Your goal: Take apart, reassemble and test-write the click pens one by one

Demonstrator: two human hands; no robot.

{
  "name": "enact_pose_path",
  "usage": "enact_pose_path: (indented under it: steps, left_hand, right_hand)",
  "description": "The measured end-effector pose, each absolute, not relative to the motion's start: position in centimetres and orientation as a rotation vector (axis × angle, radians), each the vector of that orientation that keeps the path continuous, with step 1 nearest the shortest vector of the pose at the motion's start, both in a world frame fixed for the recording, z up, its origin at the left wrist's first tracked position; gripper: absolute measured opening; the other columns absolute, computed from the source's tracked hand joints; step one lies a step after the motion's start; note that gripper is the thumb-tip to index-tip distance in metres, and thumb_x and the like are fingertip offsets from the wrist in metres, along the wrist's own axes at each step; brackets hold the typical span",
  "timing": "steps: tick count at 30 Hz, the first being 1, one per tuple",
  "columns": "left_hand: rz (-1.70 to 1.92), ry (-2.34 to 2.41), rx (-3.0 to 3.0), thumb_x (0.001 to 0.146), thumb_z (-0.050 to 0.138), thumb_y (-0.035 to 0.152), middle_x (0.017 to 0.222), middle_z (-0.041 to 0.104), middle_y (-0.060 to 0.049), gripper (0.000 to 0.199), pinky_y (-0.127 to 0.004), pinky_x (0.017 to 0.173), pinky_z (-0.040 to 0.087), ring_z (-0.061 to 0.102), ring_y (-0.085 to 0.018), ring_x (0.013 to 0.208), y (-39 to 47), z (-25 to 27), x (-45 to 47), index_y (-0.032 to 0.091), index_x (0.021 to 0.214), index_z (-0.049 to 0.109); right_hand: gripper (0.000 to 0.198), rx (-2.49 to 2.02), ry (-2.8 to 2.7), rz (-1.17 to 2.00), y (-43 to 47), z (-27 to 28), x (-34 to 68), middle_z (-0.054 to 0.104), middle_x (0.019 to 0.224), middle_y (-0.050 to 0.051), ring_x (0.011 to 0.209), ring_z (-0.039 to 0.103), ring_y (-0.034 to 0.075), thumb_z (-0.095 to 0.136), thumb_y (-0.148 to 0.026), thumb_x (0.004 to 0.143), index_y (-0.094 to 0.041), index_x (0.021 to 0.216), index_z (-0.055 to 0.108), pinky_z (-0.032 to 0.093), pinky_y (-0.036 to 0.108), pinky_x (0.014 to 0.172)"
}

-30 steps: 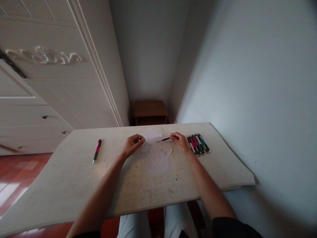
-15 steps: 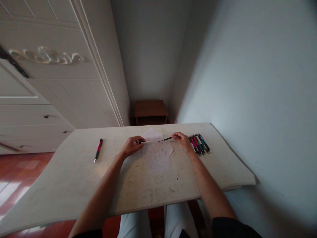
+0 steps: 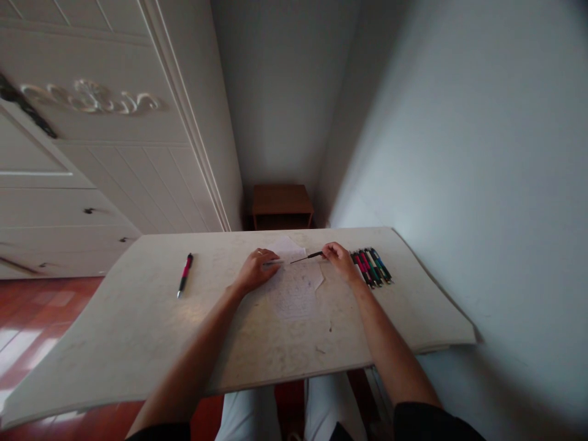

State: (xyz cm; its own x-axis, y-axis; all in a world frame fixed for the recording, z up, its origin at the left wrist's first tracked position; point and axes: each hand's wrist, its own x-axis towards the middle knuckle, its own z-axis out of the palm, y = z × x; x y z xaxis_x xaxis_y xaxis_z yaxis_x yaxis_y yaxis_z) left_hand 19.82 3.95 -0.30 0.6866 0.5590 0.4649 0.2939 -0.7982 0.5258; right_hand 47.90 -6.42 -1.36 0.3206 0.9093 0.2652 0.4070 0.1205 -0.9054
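Right hand (image 3: pixel 339 258) pinched a thin dark rod (image 3: pixel 314 255), tip pointing left over the written paper (image 3: pixel 294 297). Left hand (image 3: pixel 256 269) was curled over the paper's left edge; couldn't tell its grip. Paper reached near the worktop's (image 3: pixel 138 343) far edge. Pen row (image 3: pixel 371 267) lay toward far right corner, beside right wrist; red-black pen (image 3: pixel 185 274) toward far left corner.

A white cupboard (image 3: pixel 119 125) with carved trim (image 3: pixel 92 97) stands on the left; bright patches (image 3: pixel 16 349) light the reddish floor (image 3: pixel 64 309) nearby. A brown stand (image 3: pixel 282 199) sits at the far end, beside the pale right wall (image 3: pixel 450 153), partly shadowed.
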Motion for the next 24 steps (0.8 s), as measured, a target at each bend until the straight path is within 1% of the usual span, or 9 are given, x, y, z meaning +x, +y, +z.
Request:
enact_pose_path:
  steps: [5, 9, 15, 21, 24]
  left_hand:
    - [0.802, 0.691, 2.612, 0.087, 0.060, 0.036, 0.108, 0.069, -0.009, 0.025, -0.042, 0.091, 0.047, 0.061, -0.024, 0.102, 3.1, -1.3, 20.8, 0.021, 0.103, 0.072]
    - [0.709, 0.743, 2.663, 0.090, 0.057, 0.035, 0.113, 0.067, -0.009, 0.024, -0.043, 0.090, 0.047, 0.059, -0.025, 0.105, 2.8, -1.5, 21.0, 0.023, 0.104, 0.073]
    - [0.698, 0.767, 2.666, 0.091, 0.055, 0.033, 0.112, 0.068, -0.008, 0.023, -0.043, 0.090, 0.046, 0.059, -0.025, 0.104, 2.9, -1.3, 21.2, 0.025, 0.098, 0.075]
    - [0.729, 0.800, 2.629, 0.090, 0.057, 0.031, 0.108, 0.069, -0.006, 0.020, -0.042, 0.089, 0.047, 0.060, -0.023, 0.100, 2.9, -1.3, 21.3, 0.024, 0.093, 0.075]
    - [0.729, 0.800, 2.616, 0.090, 0.058, 0.031, 0.108, 0.069, -0.006, 0.019, -0.042, 0.089, 0.047, 0.060, -0.023, 0.099, 3.0, -1.4, 21.3, 0.025, 0.092, 0.075]
  right_hand:
    - [0.033, -1.481, -1.276, 0.602, -6.4, -1.6, 47.4, 0.061, 0.071, 0.001, 0.069, 0.059, 0.017, 0.058, -0.052, 0.083, -0.020, 0.080, 0.057, 0.047, 0.029, 0.068]
    - [0.031, -1.484, -1.306, 0.577, -6.4, -1.8, 47.1, 0.063, 0.074, 0.002, 0.071, 0.060, 0.018, 0.057, -0.050, 0.083, -0.019, 0.081, 0.059, 0.048, 0.030, 0.070]
    - [0.031, -1.485, -1.341, 0.540, -6.5, -1.9, 46.0, 0.069, 0.082, 0.004, 0.075, 0.064, 0.019, 0.057, -0.048, 0.085, -0.018, 0.090, 0.066, 0.050, 0.031, 0.073]
    - [0.033, -1.432, -1.389, 0.581, -6.6, -1.8, 45.0, 0.072, 0.094, 0.007, 0.085, 0.065, 0.021, 0.059, -0.047, 0.085, -0.018, 0.097, 0.070, 0.050, 0.033, 0.080]
    - [0.030, -1.403, -1.417, 0.621, -6.6, -1.7, 44.9, 0.073, 0.094, 0.007, 0.088, 0.066, 0.021, 0.063, -0.046, 0.083, -0.019, 0.094, 0.072, 0.050, 0.032, 0.080]
